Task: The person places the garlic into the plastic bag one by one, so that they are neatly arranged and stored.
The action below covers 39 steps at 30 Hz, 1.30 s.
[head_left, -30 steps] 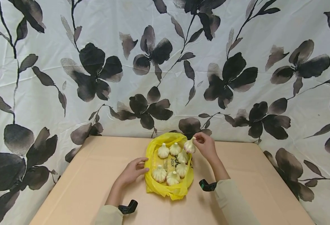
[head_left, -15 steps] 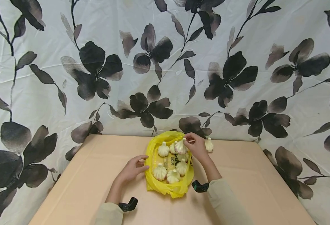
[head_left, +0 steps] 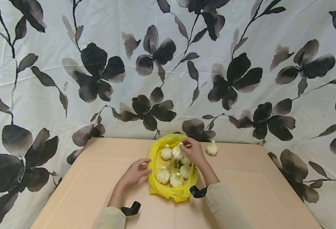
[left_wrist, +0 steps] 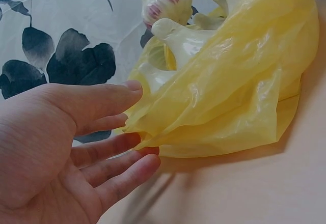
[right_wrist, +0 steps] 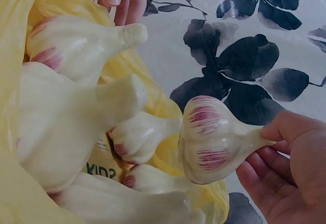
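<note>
Several garlic bulbs [head_left: 162, 175] stand in an opened yellow plastic bag [head_left: 154, 187], whose rim is folded down around them. My right hand [head_left: 195, 152] is over the bag's far right part. Its thumb and fingers pinch a pink-streaked garlic bulb [right_wrist: 206, 140] by the stem, above the bag's floor. At the bag's left side is my left hand [head_left: 134, 172], with its fingers loosely extended and the tips touching the yellow plastic [left_wrist: 214, 117]. In the head view, the held bulb covers part of the bag's far side.
One more garlic bulb [head_left: 212, 148] sits on the tan tabletop [head_left: 259, 178], right of the bag near the back edge. Behind the table hangs a white cloth [head_left: 185, 89] with dark flowers. Each wrist wears a black camera [head_left: 131, 209].
My right hand has carried the pinched garlic bulb leftward from the bag's right rim to over the bag. The bulb on the table has come into view. My left hand stays put.
</note>
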{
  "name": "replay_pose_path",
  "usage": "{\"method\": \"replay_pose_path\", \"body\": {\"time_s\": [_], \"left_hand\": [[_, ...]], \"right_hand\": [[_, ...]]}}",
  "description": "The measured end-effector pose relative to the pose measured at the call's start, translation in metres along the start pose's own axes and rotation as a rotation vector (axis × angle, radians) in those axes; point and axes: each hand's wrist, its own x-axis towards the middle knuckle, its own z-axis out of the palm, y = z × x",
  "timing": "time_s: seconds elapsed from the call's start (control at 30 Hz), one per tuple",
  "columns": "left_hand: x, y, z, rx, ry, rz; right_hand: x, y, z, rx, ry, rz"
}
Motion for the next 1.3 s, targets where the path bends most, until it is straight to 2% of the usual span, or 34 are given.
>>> {"method": "replay_pose_path", "body": {"time_s": [0.23,0.43,0.77,1.0,1.3], "left_hand": [[0.000,-0.003,0.003,0.012,-0.019,0.005],[0.000,-0.001,0.003,0.003,-0.011,0.016],[0.000,0.000,0.003,0.002,-0.002,0.005],[0.000,0.003,0.003,0.002,-0.008,0.017],[0.003,0.002,0.004,0.011,0.006,-0.003]], "right_hand": [[-0.003,-0.002,0.009,-0.015,-0.014,0.000],[-0.003,-0.004,0.015,-0.010,-0.026,-0.012],[-0.003,-0.003,0.025,-0.033,-0.057,0.018],[-0.003,0.001,0.030,-0.035,-0.062,-0.011],[-0.003,0.003,0.037,-0.041,-0.055,-0.037]]}}
